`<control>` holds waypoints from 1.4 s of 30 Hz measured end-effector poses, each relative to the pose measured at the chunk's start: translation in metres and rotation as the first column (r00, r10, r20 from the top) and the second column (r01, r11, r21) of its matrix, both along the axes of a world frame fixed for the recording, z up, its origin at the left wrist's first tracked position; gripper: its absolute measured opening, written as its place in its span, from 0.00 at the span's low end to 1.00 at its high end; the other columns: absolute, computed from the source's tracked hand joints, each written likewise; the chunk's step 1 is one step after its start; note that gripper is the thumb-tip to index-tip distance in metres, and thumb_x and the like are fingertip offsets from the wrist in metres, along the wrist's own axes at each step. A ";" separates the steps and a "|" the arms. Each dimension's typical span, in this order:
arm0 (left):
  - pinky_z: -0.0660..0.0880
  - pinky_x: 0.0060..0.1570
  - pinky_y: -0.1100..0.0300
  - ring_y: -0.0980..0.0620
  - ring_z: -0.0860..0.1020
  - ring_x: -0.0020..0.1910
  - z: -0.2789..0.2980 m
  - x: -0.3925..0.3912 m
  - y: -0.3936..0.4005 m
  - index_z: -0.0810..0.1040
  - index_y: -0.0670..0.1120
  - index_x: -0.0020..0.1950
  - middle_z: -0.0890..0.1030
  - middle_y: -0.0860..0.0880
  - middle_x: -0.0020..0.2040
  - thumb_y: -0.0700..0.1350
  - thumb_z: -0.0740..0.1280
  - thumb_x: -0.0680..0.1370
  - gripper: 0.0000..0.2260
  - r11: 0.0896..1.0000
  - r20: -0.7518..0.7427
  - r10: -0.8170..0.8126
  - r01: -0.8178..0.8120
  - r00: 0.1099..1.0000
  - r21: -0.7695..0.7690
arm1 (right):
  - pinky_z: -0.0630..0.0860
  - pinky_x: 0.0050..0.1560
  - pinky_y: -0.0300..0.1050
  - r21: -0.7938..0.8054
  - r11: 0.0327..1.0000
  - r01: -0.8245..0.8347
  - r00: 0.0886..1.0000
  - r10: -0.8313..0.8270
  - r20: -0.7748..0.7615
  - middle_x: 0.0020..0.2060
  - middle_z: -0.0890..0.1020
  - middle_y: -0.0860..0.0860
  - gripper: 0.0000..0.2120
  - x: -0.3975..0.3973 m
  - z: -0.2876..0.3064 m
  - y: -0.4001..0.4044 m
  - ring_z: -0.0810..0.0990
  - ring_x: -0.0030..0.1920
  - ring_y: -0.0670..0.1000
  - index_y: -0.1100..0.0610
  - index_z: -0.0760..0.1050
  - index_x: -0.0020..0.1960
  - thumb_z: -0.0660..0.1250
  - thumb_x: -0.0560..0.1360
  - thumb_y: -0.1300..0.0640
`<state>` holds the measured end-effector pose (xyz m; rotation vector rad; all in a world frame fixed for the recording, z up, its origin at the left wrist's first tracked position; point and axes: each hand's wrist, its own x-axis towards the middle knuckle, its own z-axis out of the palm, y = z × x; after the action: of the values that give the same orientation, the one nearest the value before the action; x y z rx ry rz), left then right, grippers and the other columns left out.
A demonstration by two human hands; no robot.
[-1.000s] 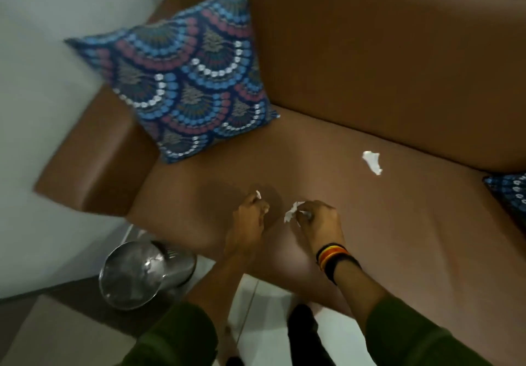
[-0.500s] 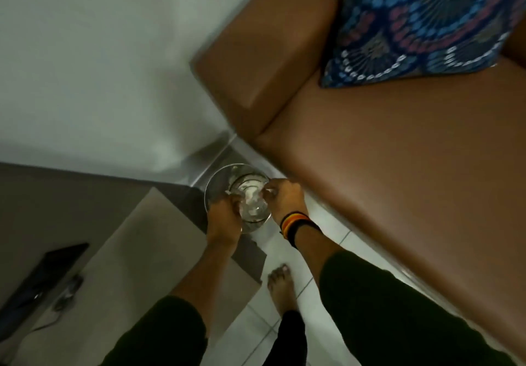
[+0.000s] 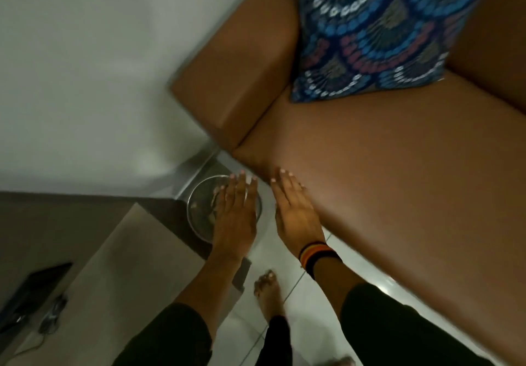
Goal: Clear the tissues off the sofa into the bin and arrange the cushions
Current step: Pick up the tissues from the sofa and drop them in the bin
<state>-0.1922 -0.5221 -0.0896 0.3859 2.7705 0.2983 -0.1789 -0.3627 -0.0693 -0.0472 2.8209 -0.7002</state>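
Observation:
A round shiny metal bin [image 3: 199,209] stands on the floor by the corner of the brown sofa [image 3: 398,166]. My left hand [image 3: 236,212] is flat and open right above the bin, hiding much of its mouth. My right hand [image 3: 296,212], with a striped wristband, is open too, fingers stretched over the sofa seat's front corner, just right of the bin. Neither hand holds anything. A blue patterned cushion [image 3: 378,29] leans in the sofa's corner against the armrest. No tissue shows on the visible part of the seat.
A white wall [image 3: 85,66] runs along the left. A beige rug or low surface [image 3: 113,266] lies at lower left with a dark flat device and cable [image 3: 31,297] on it. My bare foot [image 3: 267,294] stands on the white tiles.
Both hands carried tissue pieces from the sofa seat to the bin. They were pinched over its mouth half a second ago; now both are flat, open, empty and slightly higher.

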 end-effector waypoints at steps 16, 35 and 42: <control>0.62 0.75 0.53 0.45 0.67 0.76 0.030 -0.036 0.562 0.60 0.46 0.81 0.67 0.45 0.79 0.39 0.58 0.84 0.24 0.801 0.011 -0.567 0.549 0.824 0.239 | 0.75 0.59 0.53 0.027 0.454 0.890 0.450 -0.888 0.096 0.61 0.77 0.61 0.19 0.059 0.026 0.542 0.78 0.58 0.63 0.61 0.74 0.66 0.67 0.75 0.61; 0.79 0.45 0.50 0.47 0.78 0.56 0.058 -0.053 0.527 0.81 0.47 0.55 0.80 0.48 0.56 0.41 0.65 0.81 0.06 0.850 -0.036 -0.448 0.438 0.893 0.292 | 0.80 0.48 0.44 -0.149 0.528 0.836 0.548 -0.823 0.153 0.48 0.85 0.51 0.05 0.029 0.046 0.472 0.83 0.46 0.54 0.54 0.83 0.46 0.70 0.72 0.61; 0.77 0.47 0.50 0.47 0.77 0.55 0.096 -0.040 0.286 0.81 0.47 0.54 0.80 0.48 0.54 0.42 0.64 0.81 0.07 0.936 0.003 -0.104 0.097 0.995 0.339 | 0.78 0.45 0.43 -0.144 0.761 0.632 0.774 -0.612 0.162 0.48 0.85 0.51 0.09 -0.004 0.089 0.264 0.83 0.46 0.55 0.53 0.83 0.49 0.70 0.71 0.61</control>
<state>-0.2326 -0.2365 0.0064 0.6019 2.6645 0.7538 -0.1827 -0.0990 0.0198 0.9164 2.6312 -1.0646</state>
